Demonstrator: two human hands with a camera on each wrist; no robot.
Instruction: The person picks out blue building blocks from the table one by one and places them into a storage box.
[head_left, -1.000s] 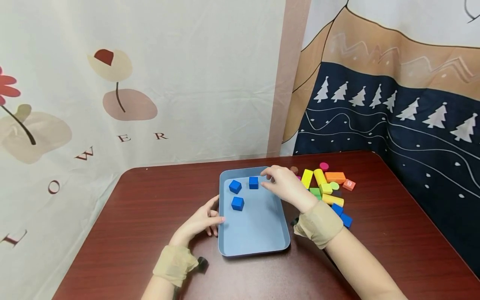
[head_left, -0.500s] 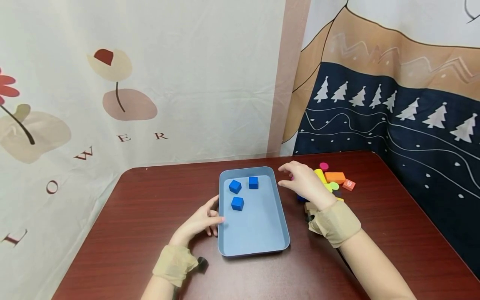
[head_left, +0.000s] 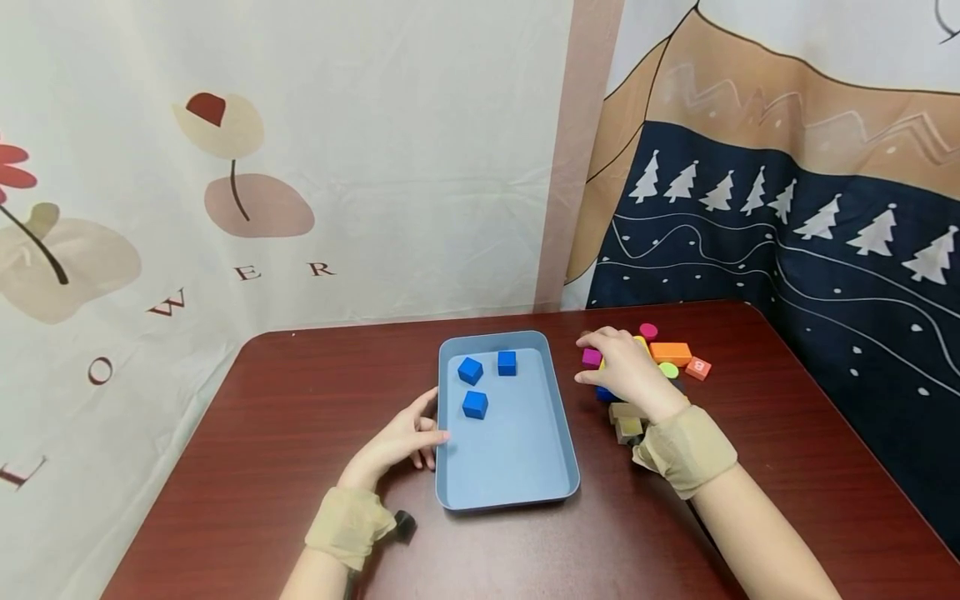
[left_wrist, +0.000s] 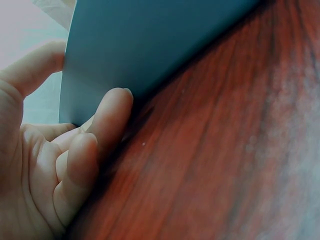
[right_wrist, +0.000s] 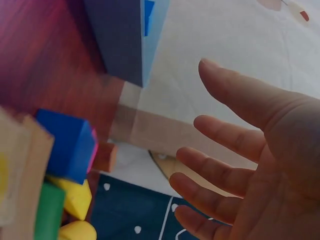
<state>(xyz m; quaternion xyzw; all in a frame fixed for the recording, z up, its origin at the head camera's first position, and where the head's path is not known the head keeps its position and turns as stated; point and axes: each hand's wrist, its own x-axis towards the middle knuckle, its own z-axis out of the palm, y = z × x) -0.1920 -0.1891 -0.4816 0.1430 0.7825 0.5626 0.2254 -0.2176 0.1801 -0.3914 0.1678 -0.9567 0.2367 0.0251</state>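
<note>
My left hand (head_left: 399,437) holds the left side of a light blue tray (head_left: 517,458), thumb over the rim and other fingers against the outer wall, as the left wrist view shows too. Three blue cubes (head_left: 475,405) sit in the tray's far left part. My right hand (head_left: 632,372) hovers over a pile of coloured blocks right of the tray, fingers apart and nothing between them. It covers part of the pile. In the right wrist view, a blue block (right_wrist: 64,144), a green block (right_wrist: 49,212) and yellow blocks (right_wrist: 75,197) lie near the hand.
Beyond my right hand lie an orange block (head_left: 671,354), a red block (head_left: 698,369) and a pink round piece (head_left: 648,332). Wooden blocks (head_left: 628,429) lie nearer me. A curtain (head_left: 420,167) hangs behind the dark red table (head_left: 300,400).
My right hand has moved right, from above the tray's far right corner to over the block pile. The left hand, tray and three cubes have stayed in place.
</note>
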